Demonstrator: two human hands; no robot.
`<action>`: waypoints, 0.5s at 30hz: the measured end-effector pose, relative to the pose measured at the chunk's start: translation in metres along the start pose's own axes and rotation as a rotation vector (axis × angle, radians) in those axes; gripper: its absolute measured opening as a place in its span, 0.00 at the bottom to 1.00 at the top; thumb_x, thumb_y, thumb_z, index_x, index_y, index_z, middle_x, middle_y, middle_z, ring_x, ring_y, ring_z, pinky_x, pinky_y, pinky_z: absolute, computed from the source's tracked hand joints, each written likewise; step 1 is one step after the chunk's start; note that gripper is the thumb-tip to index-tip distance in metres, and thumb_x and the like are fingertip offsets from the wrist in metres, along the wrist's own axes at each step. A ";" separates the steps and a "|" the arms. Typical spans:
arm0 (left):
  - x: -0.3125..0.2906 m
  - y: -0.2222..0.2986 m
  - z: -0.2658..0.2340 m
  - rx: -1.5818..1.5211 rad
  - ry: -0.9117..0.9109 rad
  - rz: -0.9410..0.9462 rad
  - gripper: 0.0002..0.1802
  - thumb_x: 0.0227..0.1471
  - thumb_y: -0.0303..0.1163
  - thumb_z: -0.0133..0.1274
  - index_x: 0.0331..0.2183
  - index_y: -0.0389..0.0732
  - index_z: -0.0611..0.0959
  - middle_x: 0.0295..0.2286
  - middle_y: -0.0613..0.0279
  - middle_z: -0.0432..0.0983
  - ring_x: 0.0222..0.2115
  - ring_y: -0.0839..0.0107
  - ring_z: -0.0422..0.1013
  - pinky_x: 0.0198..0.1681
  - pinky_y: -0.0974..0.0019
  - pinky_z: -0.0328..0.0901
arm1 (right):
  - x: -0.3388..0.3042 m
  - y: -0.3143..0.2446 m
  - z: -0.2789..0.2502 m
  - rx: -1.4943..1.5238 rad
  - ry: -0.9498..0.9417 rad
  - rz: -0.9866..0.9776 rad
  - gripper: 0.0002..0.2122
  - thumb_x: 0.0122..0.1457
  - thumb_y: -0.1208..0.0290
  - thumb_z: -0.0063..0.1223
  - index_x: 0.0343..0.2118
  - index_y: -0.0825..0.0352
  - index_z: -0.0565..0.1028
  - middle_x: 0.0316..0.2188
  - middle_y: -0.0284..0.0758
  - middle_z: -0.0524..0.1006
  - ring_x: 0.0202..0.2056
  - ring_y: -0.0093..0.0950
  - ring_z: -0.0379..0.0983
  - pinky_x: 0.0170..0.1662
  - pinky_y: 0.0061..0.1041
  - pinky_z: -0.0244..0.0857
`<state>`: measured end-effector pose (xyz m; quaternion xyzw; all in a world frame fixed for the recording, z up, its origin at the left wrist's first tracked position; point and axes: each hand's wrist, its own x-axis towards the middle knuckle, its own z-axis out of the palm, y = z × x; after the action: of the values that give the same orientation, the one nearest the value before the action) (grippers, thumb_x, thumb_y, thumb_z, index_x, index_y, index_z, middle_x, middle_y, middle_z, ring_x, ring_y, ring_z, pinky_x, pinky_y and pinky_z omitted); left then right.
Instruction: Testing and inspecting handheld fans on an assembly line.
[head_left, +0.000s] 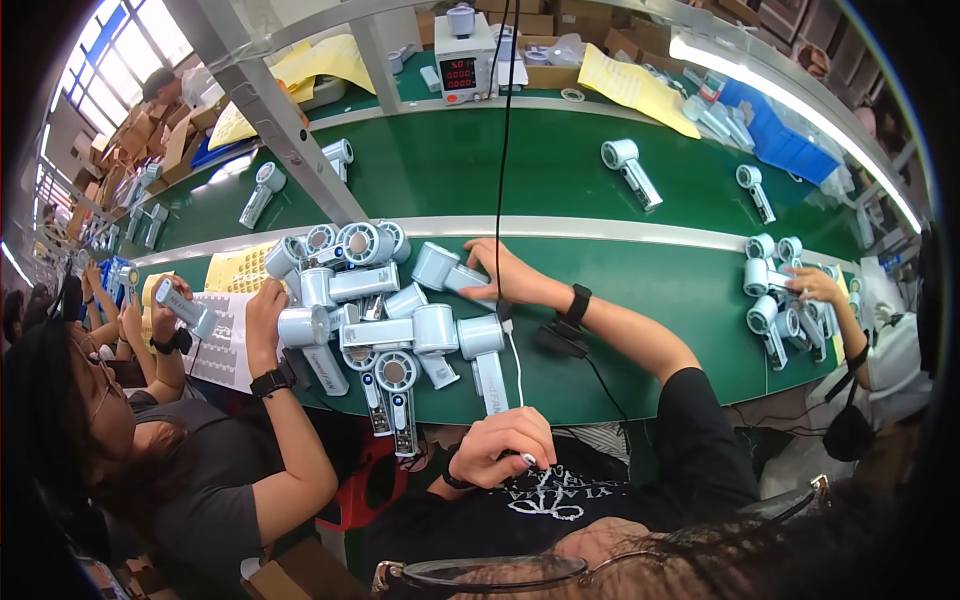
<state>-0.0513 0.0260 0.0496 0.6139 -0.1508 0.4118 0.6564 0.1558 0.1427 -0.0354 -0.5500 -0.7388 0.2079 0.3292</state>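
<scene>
My right hand reaches across the green bench, its fingers closed on the handle of a light blue handheld fan that lies at the edge of a heap. My left hand is nearer to me, in front of my shirt, with fingers curled in. A thin white cable runs down to it from a connector on a hanging black cord; the cable's end is hidden in the fingers. Between my hands another handheld fan lies with its handle toward me. Several more fans are piled to the left.
A co-worker's hand touches the pile's left side. At the right, another person's hand rests among more fans. Beyond a pale rail, a green belt carries spaced fans. A power supply and blue bin stand behind.
</scene>
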 end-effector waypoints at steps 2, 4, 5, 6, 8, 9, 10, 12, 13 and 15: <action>0.000 -0.002 -0.001 0.030 -0.001 -0.029 0.10 0.58 0.26 0.45 0.29 0.32 0.78 0.26 0.54 0.76 0.27 0.63 0.71 0.31 0.63 0.66 | -0.015 -0.006 -0.020 0.107 -0.026 0.106 0.21 0.49 0.64 0.62 0.39 0.70 0.66 0.50 0.47 0.67 0.51 0.44 0.64 0.52 0.36 0.61; -0.001 -0.003 -0.001 0.112 0.013 -0.091 0.09 0.58 0.25 0.45 0.29 0.32 0.78 0.26 0.54 0.76 0.27 0.63 0.71 0.32 0.63 0.66 | -0.032 -0.012 -0.041 -0.085 -0.058 0.308 0.21 0.48 0.69 0.62 0.40 0.68 0.62 0.46 0.46 0.70 0.45 0.43 0.69 0.46 0.34 0.64; -0.001 -0.005 0.000 0.104 0.010 -0.092 0.09 0.58 0.25 0.45 0.29 0.32 0.78 0.26 0.54 0.76 0.27 0.63 0.71 0.32 0.63 0.66 | -0.043 -0.012 -0.051 -0.088 -0.056 0.315 0.21 0.48 0.69 0.62 0.40 0.68 0.62 0.46 0.46 0.70 0.45 0.43 0.69 0.46 0.34 0.64; 0.000 -0.008 0.003 0.152 0.047 -0.177 0.07 0.58 0.24 0.45 0.30 0.33 0.78 0.26 0.55 0.76 0.27 0.63 0.72 0.33 0.64 0.66 | -0.056 -0.011 -0.060 -0.163 0.072 0.324 0.20 0.48 0.71 0.61 0.42 0.67 0.63 0.42 0.45 0.71 0.40 0.42 0.70 0.44 0.33 0.65; 0.003 -0.014 0.009 0.195 0.074 -0.263 0.06 0.57 0.23 0.46 0.31 0.33 0.77 0.26 0.56 0.76 0.27 0.64 0.72 0.33 0.65 0.66 | -0.081 -0.004 -0.079 -0.242 0.206 0.339 0.20 0.48 0.72 0.60 0.43 0.67 0.64 0.38 0.44 0.72 0.36 0.41 0.71 0.41 0.32 0.66; 0.004 -0.021 0.011 0.268 0.092 -0.324 0.06 0.57 0.23 0.46 0.32 0.33 0.77 0.25 0.56 0.76 0.27 0.66 0.72 0.33 0.66 0.66 | -0.094 0.001 -0.088 -0.294 0.348 0.263 0.22 0.49 0.73 0.60 0.45 0.67 0.63 0.37 0.42 0.72 0.34 0.39 0.71 0.40 0.31 0.67; 0.004 -0.027 0.014 0.343 0.112 -0.387 0.05 0.57 0.22 0.46 0.32 0.33 0.77 0.25 0.57 0.76 0.26 0.67 0.72 0.32 0.67 0.66 | -0.105 0.005 -0.094 -0.344 0.488 0.184 0.24 0.49 0.73 0.60 0.48 0.67 0.63 0.35 0.40 0.72 0.32 0.36 0.71 0.39 0.31 0.67; 0.006 -0.038 0.020 0.385 0.124 -0.393 0.05 0.57 0.22 0.47 0.33 0.32 0.77 0.24 0.58 0.76 0.26 0.68 0.72 0.31 0.68 0.66 | -0.126 0.000 -0.101 -0.031 0.487 0.318 0.25 0.49 0.73 0.59 0.50 0.68 0.63 0.36 0.39 0.71 0.33 0.35 0.71 0.40 0.31 0.67; 0.008 -0.043 0.023 0.436 0.143 -0.396 0.04 0.57 0.22 0.47 0.33 0.32 0.76 0.24 0.58 0.76 0.25 0.69 0.73 0.30 0.69 0.66 | -0.136 -0.008 -0.103 0.288 0.475 0.437 0.26 0.49 0.74 0.59 0.52 0.68 0.62 0.36 0.38 0.71 0.35 0.33 0.71 0.41 0.32 0.68; 0.011 -0.053 0.029 0.481 0.156 -0.404 0.04 0.57 0.22 0.47 0.33 0.32 0.76 0.24 0.59 0.76 0.25 0.70 0.73 0.30 0.70 0.66 | -0.150 -0.031 -0.105 0.609 0.461 0.558 0.28 0.50 0.74 0.58 0.54 0.69 0.61 0.37 0.37 0.70 0.36 0.31 0.70 0.41 0.32 0.68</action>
<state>0.0023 0.0079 0.0268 0.7356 0.1264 0.3428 0.5705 0.2371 -0.0154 0.0197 -0.6378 -0.3760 0.3681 0.5625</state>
